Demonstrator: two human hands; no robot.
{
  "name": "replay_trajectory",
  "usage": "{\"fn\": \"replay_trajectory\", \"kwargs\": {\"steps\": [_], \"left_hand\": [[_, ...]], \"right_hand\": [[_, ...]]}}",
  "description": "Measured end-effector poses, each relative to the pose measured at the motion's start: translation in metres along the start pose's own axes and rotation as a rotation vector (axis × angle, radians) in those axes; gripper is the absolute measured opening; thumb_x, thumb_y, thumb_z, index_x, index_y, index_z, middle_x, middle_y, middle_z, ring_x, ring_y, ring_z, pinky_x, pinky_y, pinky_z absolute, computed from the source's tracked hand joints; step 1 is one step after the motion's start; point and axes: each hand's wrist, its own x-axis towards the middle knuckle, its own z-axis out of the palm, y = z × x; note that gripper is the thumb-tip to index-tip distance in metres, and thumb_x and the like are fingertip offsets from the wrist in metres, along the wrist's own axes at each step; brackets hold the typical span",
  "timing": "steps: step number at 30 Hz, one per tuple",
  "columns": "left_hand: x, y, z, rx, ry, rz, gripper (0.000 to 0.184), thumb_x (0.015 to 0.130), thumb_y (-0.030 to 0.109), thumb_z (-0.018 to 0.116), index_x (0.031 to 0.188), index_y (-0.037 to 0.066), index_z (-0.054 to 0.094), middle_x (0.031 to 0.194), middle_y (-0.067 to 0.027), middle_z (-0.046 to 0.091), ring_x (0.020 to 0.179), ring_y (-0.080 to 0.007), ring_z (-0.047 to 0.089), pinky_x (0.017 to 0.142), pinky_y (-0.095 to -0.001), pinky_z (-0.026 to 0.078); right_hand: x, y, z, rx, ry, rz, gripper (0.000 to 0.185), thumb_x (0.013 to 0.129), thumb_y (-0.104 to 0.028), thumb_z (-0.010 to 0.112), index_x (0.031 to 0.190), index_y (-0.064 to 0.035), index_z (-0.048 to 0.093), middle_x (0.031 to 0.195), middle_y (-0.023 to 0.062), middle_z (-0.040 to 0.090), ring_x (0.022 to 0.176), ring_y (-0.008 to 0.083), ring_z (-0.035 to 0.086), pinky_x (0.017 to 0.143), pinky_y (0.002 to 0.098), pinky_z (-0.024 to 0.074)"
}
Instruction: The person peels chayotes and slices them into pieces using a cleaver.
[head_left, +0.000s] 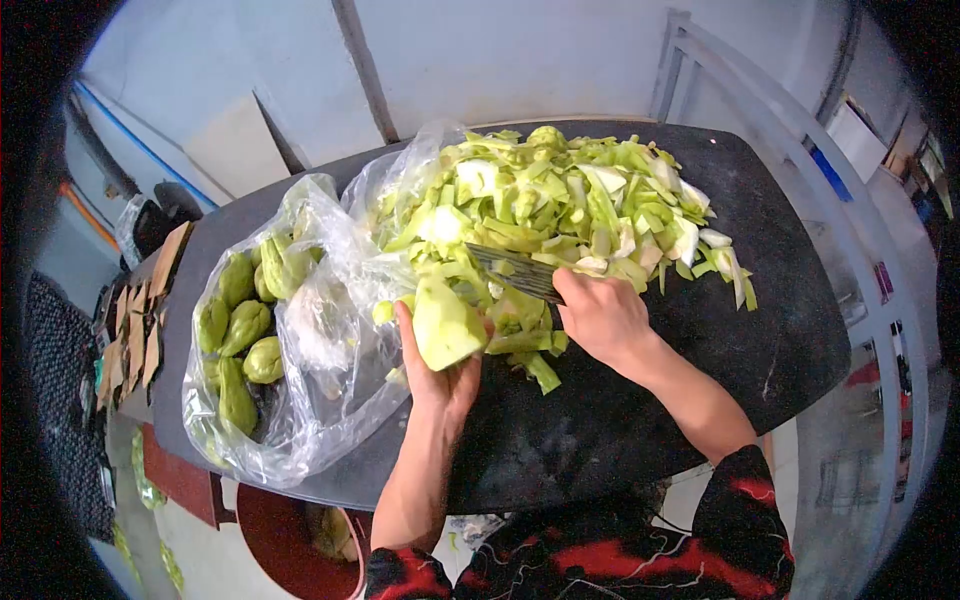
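My left hand (437, 388) is wrapped from below around a peeled, pale green chayote (446, 325) above the table's near side. My right hand (607, 318) grips a knife (515, 274) with a dark, streaked blade. The blade points left, and its tip is just above the chayote's upper end; whether they touch I cannot tell. Beyond both hands lies a wide heap of green peels and cut pieces (590, 205). On the left, an open clear plastic bag (330, 440) holds several unpeeled chayotes (248, 325).
Everything lies on a dark table (800, 320) with rounded corners. Below its front left edge stands a reddish-brown bucket (285, 550) with something pale inside. A grey metal frame (880, 300) runs along the right. Flattened cardboard (150, 310) leans at the left.
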Motion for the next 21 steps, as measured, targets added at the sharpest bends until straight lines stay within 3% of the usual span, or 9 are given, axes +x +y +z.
{"fn": "replay_trajectory", "kwargs": {"steps": [2, 3, 5, 6, 9, 10, 12, 19, 21], "left_hand": [[0.000, -0.005, 0.013, 0.114, 0.277, 0.090, 0.064, 0.092, 0.064, 0.046, 0.118, 0.007, 0.056, 0.104, -0.0105, 0.063, 0.093, -0.0241, 0.061, 0.081, -0.0378, 0.048], [-0.001, -0.001, 0.012, 0.167, 0.217, 0.037, 0.062, 0.092, 0.063, 0.047, 0.119, 0.007, 0.057, 0.105, -0.0101, 0.065, 0.098, -0.0228, 0.061, 0.083, -0.0375, 0.050], [-0.003, -0.003, 0.018, 0.144, 0.276, 0.041, 0.060, 0.092, 0.061, 0.048, 0.117, 0.007, 0.058, 0.104, -0.0100, 0.065, 0.097, -0.0226, 0.062, 0.084, -0.0376, 0.050], [-0.004, -0.003, 0.021, 0.122, 0.334, 0.041, 0.058, 0.093, 0.059, 0.048, 0.116, 0.007, 0.059, 0.103, -0.0099, 0.066, 0.096, -0.0225, 0.062, 0.086, -0.0376, 0.050], [-0.002, 0.004, 0.003, 0.115, 0.160, -0.052, 0.056, 0.092, 0.053, 0.049, 0.111, 0.002, 0.060, 0.098, -0.0126, 0.066, 0.089, -0.0269, 0.063, 0.084, -0.0396, 0.051], [-0.001, 0.005, -0.001, 0.066, 0.059, -0.100, 0.057, 0.091, 0.053, 0.048, 0.110, 0.001, 0.059, 0.097, -0.0140, 0.065, 0.088, -0.0287, 0.063, 0.083, -0.0409, 0.052], [-0.001, 0.005, -0.002, 0.060, 0.039, -0.106, 0.057, 0.091, 0.053, 0.048, 0.110, 0.000, 0.059, 0.096, -0.0153, 0.065, 0.087, -0.0299, 0.064, 0.082, -0.0422, 0.053], [0.001, 0.003, -0.009, 0.078, -0.017, -0.108, 0.058, 0.091, 0.053, 0.046, 0.110, 0.000, 0.058, 0.096, -0.0170, 0.065, 0.087, -0.0302, 0.064, 0.082, -0.0423, 0.053], [0.000, 0.001, -0.003, 0.137, 0.061, -0.040, 0.056, 0.091, 0.051, 0.048, 0.111, 0.001, 0.058, 0.097, -0.0160, 0.065, 0.089, -0.0289, 0.064, 0.083, -0.0407, 0.052]], "right_hand": [[-0.002, -0.003, 0.000, -0.014, 0.049, -0.036, 0.021, 0.072, -0.006, 0.067, 0.085, -0.0077, 0.050, 0.071, 0.0108, 0.062, 0.063, 0.0335, 0.064, 0.055, 0.0426, 0.0523], [-0.004, -0.006, -0.005, -0.013, 0.046, -0.039, 0.021, 0.072, -0.006, 0.067, 0.085, -0.0077, 0.050, 0.071, 0.0108, 0.062, 0.063, 0.0335, 0.064, 0.055, 0.0426, 0.0523], [-0.008, -0.014, -0.014, -0.018, 0.139, -0.259, 0.020, 0.068, -0.006, 0.068, 0.081, -0.0060, 0.052, 0.066, 0.0090, 0.058, 0.057, 0.0301, 0.061, 0.051, 0.0389, 0.0515], [-0.008, -0.016, -0.011, -0.036, 0.224, -0.399, 0.009, 0.077, -0.010, 0.059, 0.078, -0.0080, 0.051, 0.060, 0.0036, 0.051, 0.053, 0.0204, 0.059, 0.046, 0.0327, 0.0501], [-0.018, -0.035, -0.010, -0.086, 0.293, -0.605, 0.008, 0.075, -0.009, 0.061, 0.080, -0.0051, 0.056, 0.060, 0.0002, 0.045, 0.053, 0.0135, 0.055, 0.046, 0.0260, 0.0461], [-0.020, -0.041, -0.012, -0.077, 0.293, -0.632, 0.008, 0.075, -0.009, 0.061, 0.080, -0.0051, 0.056, 0.059, 0.0003, 0.045, 0.052, 0.0138, 0.053, 0.046, 0.0253, 0.0457], [-0.020, -0.047, -0.010, -0.049, 0.329, -0.671, 0.010, 0.071, -0.003, 0.062, 0.079, -0.0001, 0.057, 0.057, 0.0012, 0.041, 0.048, 0.0139, 0.048, 0.043, 0.0245, 0.0425], [-0.022, -0.052, -0.006, -0.065, 0.355, -0.675, 0.008, 0.074, 0.000, 0.062, 0.078, 0.0006, 0.055, 0.056, 0.0004, 0.038, 0.047, 0.0132, 0.046, 0.041, 0.0247, 0.0403], [-0.025, -0.049, -0.004, -0.119, 0.338, -0.643, 0.008, 0.075, -0.008, 0.063, 0.077, -0.0062, 0.055, 0.057, -0.0007, 0.042, 0.050, 0.0129, 0.051, 0.042, 0.0250, 0.0427]]}}
